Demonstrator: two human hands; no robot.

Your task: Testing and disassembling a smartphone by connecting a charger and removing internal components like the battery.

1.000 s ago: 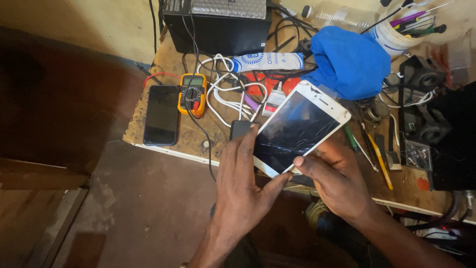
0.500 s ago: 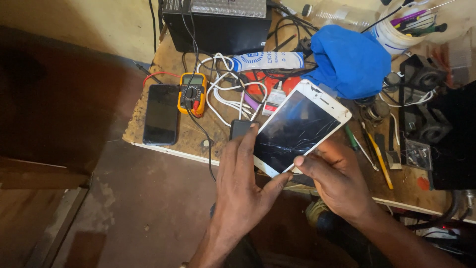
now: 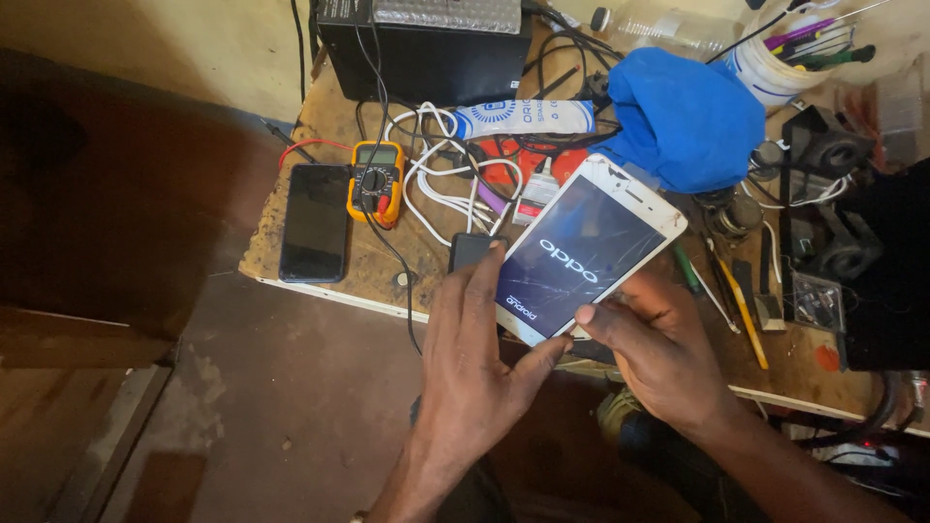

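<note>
Both hands hold a white phone [image 3: 581, 257] with a cracked, lit screen, tilted above the edge of the wooden table [image 3: 320, 291]; the left hand [image 3: 475, 358] has its fingers wrapped around the phone's left side; the right hand [image 3: 659, 349] pinches its bottom corner; a black phone [image 3: 315, 221] lies beside a yellow meter [image 3: 375, 181]; a blue cloth [image 3: 683, 121] sits behind.

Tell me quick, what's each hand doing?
Left hand: closed on the white phone, fingers along its left edge.
Right hand: closed on the same phone, thumb at its bottom corner.
</note>
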